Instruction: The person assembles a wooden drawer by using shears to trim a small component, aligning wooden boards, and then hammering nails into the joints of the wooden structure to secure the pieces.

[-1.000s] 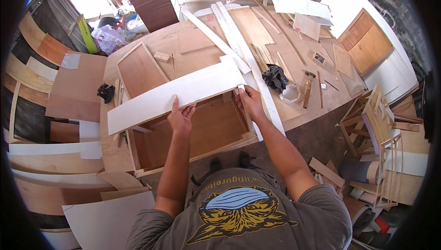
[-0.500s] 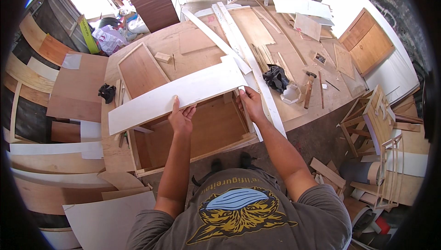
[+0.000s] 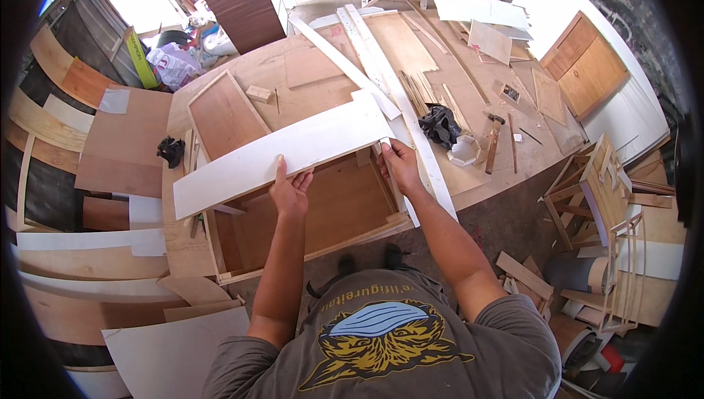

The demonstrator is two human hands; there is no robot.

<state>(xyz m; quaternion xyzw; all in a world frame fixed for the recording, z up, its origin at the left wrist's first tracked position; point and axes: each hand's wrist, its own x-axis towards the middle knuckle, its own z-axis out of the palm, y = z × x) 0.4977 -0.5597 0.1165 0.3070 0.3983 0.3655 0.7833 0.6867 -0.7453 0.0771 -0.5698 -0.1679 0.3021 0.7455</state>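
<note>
A long white board lies slanted across the far part of an open wooden box, its left end overhanging the box. My left hand grips the board's near edge, thumb on the top face and fingers curled underneath. At the board's right corner, over the box's right side, my right hand is closed with its thumb and fingers at the edge; some fingertips are hidden. The box's brown inside shows below the board, between my forearms.
The box rests on a large plywood worktable. Long white strips run just right of the box. Farther right are a black plastic bag, a hammer and thin sticks. A framed panel lies behind the board; sheets lean at left.
The board's left end has dipped very slightly toward me. Both hands keep almost the same place and hold.
</note>
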